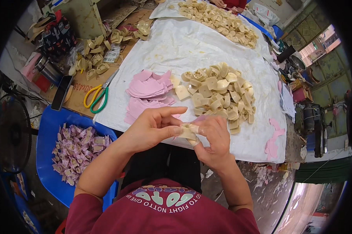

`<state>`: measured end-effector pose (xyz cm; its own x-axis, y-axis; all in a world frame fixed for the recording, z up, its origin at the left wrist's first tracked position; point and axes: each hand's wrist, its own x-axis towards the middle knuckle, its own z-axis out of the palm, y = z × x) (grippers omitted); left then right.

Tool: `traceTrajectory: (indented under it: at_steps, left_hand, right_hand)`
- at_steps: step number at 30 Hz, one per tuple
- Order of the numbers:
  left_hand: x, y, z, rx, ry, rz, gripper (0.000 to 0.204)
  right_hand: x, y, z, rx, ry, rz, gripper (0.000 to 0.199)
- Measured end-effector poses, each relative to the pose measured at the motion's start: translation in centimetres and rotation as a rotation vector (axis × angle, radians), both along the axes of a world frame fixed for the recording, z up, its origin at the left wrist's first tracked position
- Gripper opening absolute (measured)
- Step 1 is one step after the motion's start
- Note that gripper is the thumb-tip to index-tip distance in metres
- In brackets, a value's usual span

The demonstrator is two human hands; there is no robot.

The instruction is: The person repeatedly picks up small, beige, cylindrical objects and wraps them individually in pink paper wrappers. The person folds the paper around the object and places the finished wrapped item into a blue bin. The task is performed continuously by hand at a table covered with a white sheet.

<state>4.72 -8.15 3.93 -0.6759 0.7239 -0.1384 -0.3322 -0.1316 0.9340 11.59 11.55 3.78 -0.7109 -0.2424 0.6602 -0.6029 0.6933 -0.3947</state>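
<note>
My left hand [150,128] and my right hand [214,138] meet at the table's near edge, both gripping one small cream-coloured shaped piece [188,132] between their fingers. Just beyond them lies a heap of the same cream pieces [219,93] on a white sheet [183,46]. To the left of that heap sits a stack of pink cut pieces [146,93].
A blue bin [47,124] at my left holds several pink-and-cream finished pieces [76,150]. Yellow-and-green scissors [96,97] lie on cardboard near a dark phone [61,93]. More cream pieces [219,21] are piled at the far end beside another person's hand [219,3]. A fan [10,134] stands far left.
</note>
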Motion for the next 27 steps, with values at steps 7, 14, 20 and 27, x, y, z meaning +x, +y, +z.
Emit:
traceTrajectory:
  at_steps: [7, 14, 20, 27]
  left_hand:
    - [-1.7, 0.0, 2.2, -0.299, 0.368, -0.137, 0.058]
    - [-1.9, -0.1, -0.9, 0.035, 0.053, 0.049, 0.034]
    - [-0.5, -0.3, -3.1, 0.194, 0.170, 0.160, 0.017]
    - [-0.4, 0.4, -2.3, 0.004, 0.553, 0.310, 0.007]
  right_hand:
    - [-0.6, -1.0, -0.6, -0.120, -0.026, 0.012, 0.027]
    - [0.0, -2.1, -2.4, -0.817, -0.601, -0.021, 0.021]
    - [0.1, -3.1, -1.9, -1.084, -0.714, -0.013, 0.022]
    - [-0.1, -2.9, -2.2, -0.818, -0.659, -0.141, 0.020]
